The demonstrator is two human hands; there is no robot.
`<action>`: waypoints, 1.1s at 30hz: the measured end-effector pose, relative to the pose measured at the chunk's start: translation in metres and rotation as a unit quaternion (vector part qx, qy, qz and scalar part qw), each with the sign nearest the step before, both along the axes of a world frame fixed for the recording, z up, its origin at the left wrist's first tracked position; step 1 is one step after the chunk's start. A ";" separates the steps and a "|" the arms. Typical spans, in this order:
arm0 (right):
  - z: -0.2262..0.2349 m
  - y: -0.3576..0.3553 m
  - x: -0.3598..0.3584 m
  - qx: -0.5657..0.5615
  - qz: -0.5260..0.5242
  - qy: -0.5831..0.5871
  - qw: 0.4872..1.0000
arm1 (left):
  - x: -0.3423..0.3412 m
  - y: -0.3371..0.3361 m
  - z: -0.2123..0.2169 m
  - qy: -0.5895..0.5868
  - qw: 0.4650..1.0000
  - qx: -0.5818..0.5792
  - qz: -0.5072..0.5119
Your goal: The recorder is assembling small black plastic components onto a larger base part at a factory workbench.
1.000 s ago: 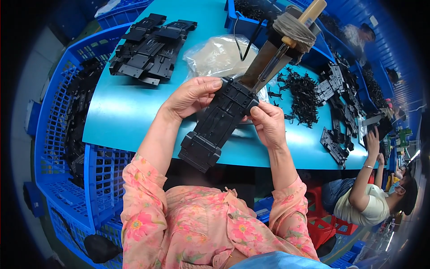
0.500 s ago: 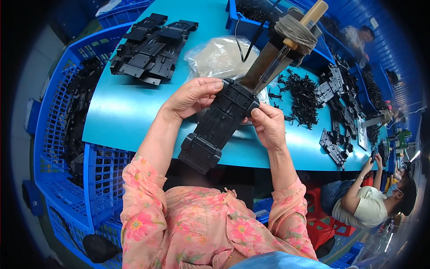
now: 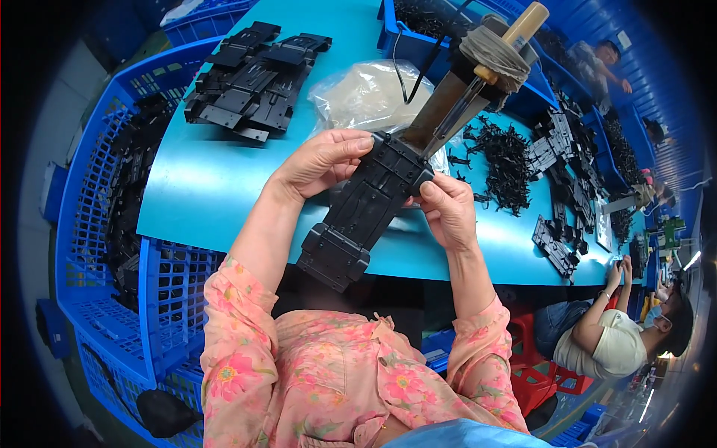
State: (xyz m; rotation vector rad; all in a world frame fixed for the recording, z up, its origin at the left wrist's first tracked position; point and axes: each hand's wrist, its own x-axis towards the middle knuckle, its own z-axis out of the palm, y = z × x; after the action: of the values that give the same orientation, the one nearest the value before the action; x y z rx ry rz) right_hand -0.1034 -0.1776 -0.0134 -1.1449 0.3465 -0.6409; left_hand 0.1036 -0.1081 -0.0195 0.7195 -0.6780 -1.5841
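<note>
Centrally | black plastic part (image 3: 364, 205) | between left hand (image 3: 323, 163) and right hand (image 3: 450, 210) | both pinching its far end

No legible lettering, labels, numbers or signs anywhere.

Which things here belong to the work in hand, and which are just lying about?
Apparently part of the work:
black plastic part, held by the left hand and right hand
cloth-wrapped stand just beyond it
heap of small black pieces
overlapping black parts at left

Probably just lying about:
clear plastic bag
red stool
</note>
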 end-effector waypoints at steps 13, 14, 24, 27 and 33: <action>0.001 0.000 -0.001 0.008 0.011 0.000 1.000 | 0.000 0.002 0.001 0.009 1.000 -0.009 -0.006; 0.001 0.001 -0.001 0.008 0.011 0.000 1.000 | 0.000 0.002 0.001 0.008 1.000 -0.009 -0.006; 0.002 0.001 0.000 0.013 0.008 -0.005 1.000 | 0.000 0.001 -0.001 0.007 1.000 -0.009 0.001; 0.003 0.002 0.000 0.013 0.008 -0.004 1.000 | 0.000 0.001 -0.001 0.008 1.000 -0.011 -0.001; 0.003 0.003 0.001 0.018 -0.012 0.000 1.000 | -0.003 0.002 0.003 0.005 1.000 -0.007 0.004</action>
State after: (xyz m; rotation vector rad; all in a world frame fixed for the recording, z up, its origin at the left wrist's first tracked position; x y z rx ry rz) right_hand -0.1027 -0.1747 -0.0107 -1.1077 0.3723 -0.6536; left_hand 0.1009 -0.1062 -0.0168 0.7035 -0.6771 -1.5737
